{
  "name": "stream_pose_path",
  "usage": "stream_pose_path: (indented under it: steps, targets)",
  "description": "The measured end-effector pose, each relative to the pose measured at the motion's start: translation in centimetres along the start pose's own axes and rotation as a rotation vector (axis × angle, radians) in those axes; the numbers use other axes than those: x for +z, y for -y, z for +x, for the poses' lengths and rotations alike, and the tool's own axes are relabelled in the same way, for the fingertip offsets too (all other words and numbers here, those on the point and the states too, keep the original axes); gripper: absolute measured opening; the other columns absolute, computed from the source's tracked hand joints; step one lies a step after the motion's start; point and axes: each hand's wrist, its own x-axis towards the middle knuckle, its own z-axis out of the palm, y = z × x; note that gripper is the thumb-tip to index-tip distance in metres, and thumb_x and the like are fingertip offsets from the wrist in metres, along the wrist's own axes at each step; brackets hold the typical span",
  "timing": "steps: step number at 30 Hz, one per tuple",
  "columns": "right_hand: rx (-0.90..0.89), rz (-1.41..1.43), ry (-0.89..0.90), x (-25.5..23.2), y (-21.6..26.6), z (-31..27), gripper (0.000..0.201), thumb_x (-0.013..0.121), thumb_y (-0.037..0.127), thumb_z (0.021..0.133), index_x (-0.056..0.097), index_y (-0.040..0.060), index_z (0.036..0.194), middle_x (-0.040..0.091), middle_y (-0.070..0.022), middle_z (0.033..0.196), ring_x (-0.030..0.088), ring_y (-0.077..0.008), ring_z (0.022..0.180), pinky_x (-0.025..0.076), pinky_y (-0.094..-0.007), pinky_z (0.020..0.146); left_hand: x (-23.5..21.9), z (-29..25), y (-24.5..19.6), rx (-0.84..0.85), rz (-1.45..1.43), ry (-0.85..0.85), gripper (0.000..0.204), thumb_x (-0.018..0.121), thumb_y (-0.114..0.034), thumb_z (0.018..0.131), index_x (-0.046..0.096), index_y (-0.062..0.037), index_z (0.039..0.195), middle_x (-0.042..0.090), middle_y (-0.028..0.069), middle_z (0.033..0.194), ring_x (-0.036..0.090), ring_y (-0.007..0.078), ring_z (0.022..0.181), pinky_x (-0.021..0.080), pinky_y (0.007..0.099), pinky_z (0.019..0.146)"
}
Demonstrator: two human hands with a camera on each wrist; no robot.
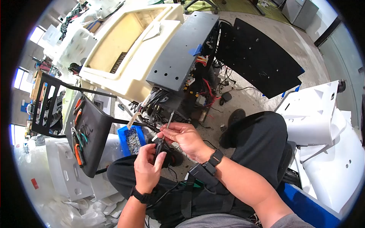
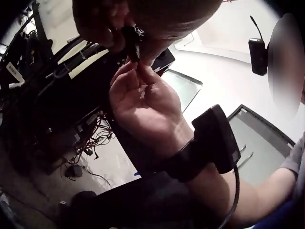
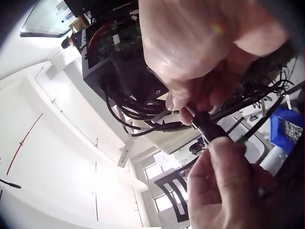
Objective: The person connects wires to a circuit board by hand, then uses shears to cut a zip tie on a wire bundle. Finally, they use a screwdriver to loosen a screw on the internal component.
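Note:
My left hand (image 1: pixel 147 167) grips a black tool (image 1: pixel 160 149) with a cylindrical nose, thumb along its near side. Just above it, my right hand (image 1: pixel 186 138) pinches a slim metal shaft (image 1: pixel 170 118) between thumb and fingers. In the right wrist view the tool's black nose (image 3: pixel 202 125) points up toward the right fingertips, and the left hand (image 3: pixel 224 186) holds it from below. The left wrist view has the dark tool (image 2: pixel 132 44) between both hands, the right palm (image 2: pixel 147 107) turned to the camera. The tool's lower part is mostly hidden.
Beyond the hands stands a grey metal housing (image 1: pixel 182 49) with bundled black cables (image 1: pixel 152 104). A blue bin (image 1: pixel 123 137) of small metal parts sits left. Pliers and cutters (image 1: pixel 78 133) lie on a black chair seat (image 1: pixel 97 133). A black panel (image 1: pixel 258 57) and white covers (image 1: pixel 308 117) lie right.

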Motion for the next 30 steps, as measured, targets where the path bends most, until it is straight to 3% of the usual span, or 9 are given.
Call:
stream_pose_path:
  steps: [2, 7, 9, 10, 14, 15, 17, 24, 30]
  targets:
    - [0.010, 0.008, -0.021, 0.4, 0.3, -0.2, 0.018, 0.059, 0.014, 0.092, 0.062, 0.0013, 0.103, 0.067, -0.0062, 0.094, 0.058, -0.0083, 0.083, 0.046, -0.0226, 0.073, -0.2, 0.0, 0.6, 0.193, 0.127, -0.088, 0.023, 0.074, -0.005, 0.074, 0.058, -0.0013, 0.091, 0.055, 0.0066, 0.078, 0.049, 0.0140, 0.060, 0.042, 0.0260, 0.054]
    - [0.036, 0.027, -0.092, 1.1, 0.5, -0.2, 0.017, 0.062, 0.015, 0.090, 0.063, 0.0018, 0.101, 0.067, -0.0062, 0.091, 0.059, -0.0083, 0.081, 0.047, -0.0227, 0.071, -0.3, 0.1, 1.4, 0.322, 0.210, -0.131, 0.016, 0.069, -0.007, 0.081, 0.059, -0.0004, 0.090, 0.056, 0.0059, 0.074, 0.051, 0.0125, 0.057, 0.042, 0.0252, 0.053]
    - [0.022, 0.010, -0.094, 1.0, 0.0, -0.1, 0.016, 0.062, 0.014, 0.090, 0.063, 0.0022, 0.099, 0.068, -0.0062, 0.090, 0.060, -0.0086, 0.081, 0.047, -0.0225, 0.070, -0.2, -0.1, 0.8, -0.060, -0.151, -0.017, 0.014, 0.056, -0.013, 0.093, 0.059, 0.0005, 0.092, 0.060, 0.0047, 0.071, 0.053, 0.0089, 0.052, 0.043, 0.0227, 0.049]
    - [0.008, -0.007, -0.095, 0.9, -0.2, 0.0, 0.015, 0.063, 0.014, 0.089, 0.063, 0.0025, 0.098, 0.068, -0.0061, 0.089, 0.061, -0.0089, 0.081, 0.047, -0.0223, 0.070, -0.3, 0.0, 1.3, -0.043, -0.155, 0.008, 0.024, 0.042, -0.017, 0.099, 0.058, 0.0012, 0.097, 0.062, 0.0041, 0.069, 0.054, 0.0065, 0.050, 0.043, 0.0208, 0.047]
    - [0.001, -0.012, -0.085, 0.9, 0.0, -0.2, 0.013, 0.064, 0.014, 0.088, 0.063, 0.0031, 0.095, 0.067, -0.0060, 0.087, 0.060, -0.0087, 0.079, 0.046, -0.0219, 0.068, -0.2, 0.0, -0.1, -0.154, -0.279, 0.024, 0.020, 0.046, -0.017, 0.098, 0.055, 0.0006, 0.103, 0.061, 0.0045, 0.070, 0.056, 0.0078, 0.055, 0.045, 0.0217, 0.051]
    - [-0.003, 0.002, -0.092, 0.9, -0.1, -0.2, 0.013, 0.064, 0.014, 0.088, 0.063, 0.0032, 0.094, 0.067, -0.0060, 0.086, 0.059, -0.0083, 0.077, 0.045, -0.0218, 0.067, 0.1, 0.1, 0.4, -0.151, -0.280, 0.022, 0.020, 0.046, -0.017, 0.098, 0.055, 0.0006, 0.103, 0.061, 0.0045, 0.070, 0.056, 0.0078, 0.055, 0.045, 0.0217, 0.051]
    - [-0.011, 0.019, -0.098, 0.9, -0.1, -0.1, 0.013, 0.065, 0.015, 0.088, 0.063, 0.0034, 0.093, 0.067, -0.0060, 0.086, 0.058, -0.0079, 0.075, 0.045, -0.0218, 0.066, 0.8, 0.0, 1.8, 0.292, -0.097, -0.088, 0.019, 0.056, -0.015, 0.093, 0.055, 0.0008, 0.103, 0.061, 0.0047, 0.071, 0.057, 0.0100, 0.058, 0.047, 0.0234, 0.055]
    - [-0.031, -0.020, -0.068, 0.4, -0.7, 0.1, 0.015, 0.061, 0.018, 0.091, 0.062, 0.0044, 0.097, 0.067, -0.0055, 0.089, 0.058, -0.0070, 0.076, 0.044, -0.0211, 0.066, -0.1, -0.3, -0.1, -0.005, -0.039, 0.054, 0.018, 0.052, -0.013, 0.094, 0.056, 0.0025, 0.102, 0.062, 0.0067, 0.071, 0.057, 0.0110, 0.055, 0.046, 0.0243, 0.053]
    - [-0.039, 0.210, -0.137, -0.2, 0.3, 0.0, 0.026, 0.049, 0.025, 0.097, 0.060, 0.0067, 0.113, 0.065, -0.0021, 0.098, 0.058, -0.0073, 0.081, 0.046, -0.0215, 0.069, -0.3, 0.0, 0.2, -0.028, -0.073, 0.087, 0.021, 0.046, -0.015, 0.097, 0.055, 0.0021, 0.106, 0.063, 0.0063, 0.072, 0.056, 0.0100, 0.054, 0.045, 0.0237, 0.051]
